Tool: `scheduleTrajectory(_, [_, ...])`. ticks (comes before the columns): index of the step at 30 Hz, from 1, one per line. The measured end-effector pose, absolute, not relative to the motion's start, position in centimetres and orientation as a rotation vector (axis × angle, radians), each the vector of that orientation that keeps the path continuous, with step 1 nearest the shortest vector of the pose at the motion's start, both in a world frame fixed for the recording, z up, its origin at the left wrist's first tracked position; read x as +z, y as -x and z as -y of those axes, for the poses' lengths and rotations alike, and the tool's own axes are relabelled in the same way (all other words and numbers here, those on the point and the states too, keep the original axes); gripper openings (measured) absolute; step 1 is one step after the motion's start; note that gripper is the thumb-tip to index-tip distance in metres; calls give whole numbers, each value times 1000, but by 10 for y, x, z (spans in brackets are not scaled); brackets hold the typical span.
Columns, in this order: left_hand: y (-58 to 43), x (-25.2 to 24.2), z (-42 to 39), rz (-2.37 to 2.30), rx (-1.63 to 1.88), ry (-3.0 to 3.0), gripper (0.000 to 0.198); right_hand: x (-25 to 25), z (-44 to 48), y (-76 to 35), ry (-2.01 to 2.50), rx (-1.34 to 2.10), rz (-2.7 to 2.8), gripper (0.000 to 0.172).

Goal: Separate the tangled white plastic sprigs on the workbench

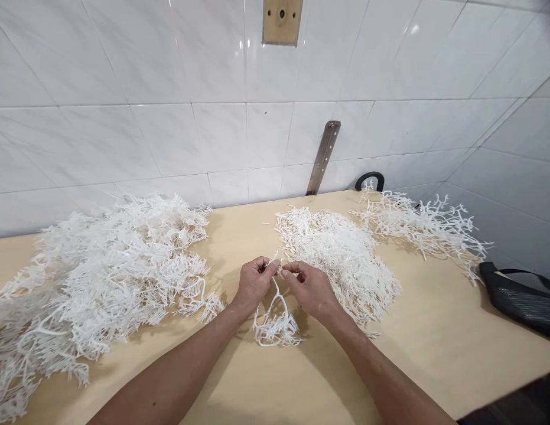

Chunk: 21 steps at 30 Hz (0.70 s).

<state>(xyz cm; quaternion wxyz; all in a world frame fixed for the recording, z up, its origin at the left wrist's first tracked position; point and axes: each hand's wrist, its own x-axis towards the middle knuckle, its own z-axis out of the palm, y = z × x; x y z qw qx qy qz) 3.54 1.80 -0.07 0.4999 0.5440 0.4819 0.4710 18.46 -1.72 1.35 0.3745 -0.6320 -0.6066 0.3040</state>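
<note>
A white branching plastic piece hangs and rests on the table between my hands, its thin stem rising to my fingers. My left hand pinches the upper part of it between thumb and fingers. Close on the right, my right hand has thumb and forefinger pressed together at the same spot; the small bit there is too fine to make out. Just beyond my right hand lies a heap of short white pieces.
A large pile of white branched pieces covers the table's left side. More open branched pieces lie at the back right, near a black curved handle. A black bag sits at the right edge. A metal strip leans against the tiled wall.
</note>
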Motion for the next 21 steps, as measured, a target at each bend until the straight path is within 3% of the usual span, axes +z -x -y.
scheduleTrajectory(21, [-35, 3, -17, -1090, 1104, -1305, 34, 1, 12, -183, 1420, 1150, 1271, 26])
